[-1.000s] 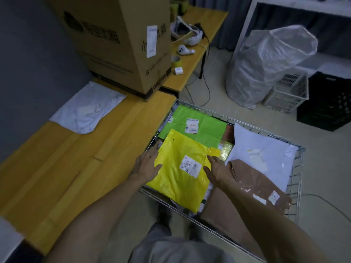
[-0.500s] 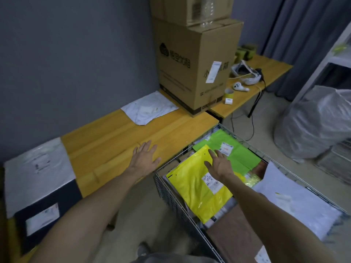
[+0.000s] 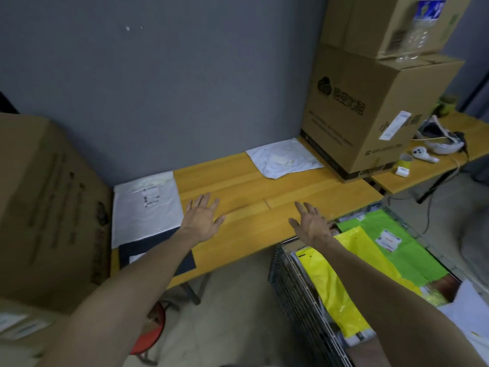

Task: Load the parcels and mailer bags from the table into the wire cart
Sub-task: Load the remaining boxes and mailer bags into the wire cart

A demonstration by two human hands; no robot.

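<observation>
Both hands out over yellow wooden table (image 3: pixel 264 192), palms down, fingers straight and spread, holding nothing. Cannot tell whether either palm touches the wood.

Left hand (image 3: pixel 202 219): just beside the right edge of a flat white plastic mailer bag with a printed label (image 3: pixel 146 205), which lies at the table's left end against the grey wall. A dark navy flat parcel (image 3: pixel 158 250) sits at the mailer's near edge; the left forearm crosses over it.

Right hand (image 3: pixel 311 225): near the table's front edge, wrist above the corner of the grey wire cart (image 3: pixel 293 287).

A crumpled white mailer bag (image 3: pixel 284 158) lies further back on the table, touching the large brown cardboard box with dark print (image 3: pixel 365 109). A second carton is stacked on that box.

The cart stands on the floor at the table's right front. Inside it, a bright yellow mailer bag (image 3: pixel 330 284) lies on top, partly overlapping a lime green mailer bag with a label (image 3: pixel 402 250).

A tall brown carton (image 3: pixel 47 207) is at far left, with a red round stool (image 3: pixel 150 337) below on the floor.
</observation>
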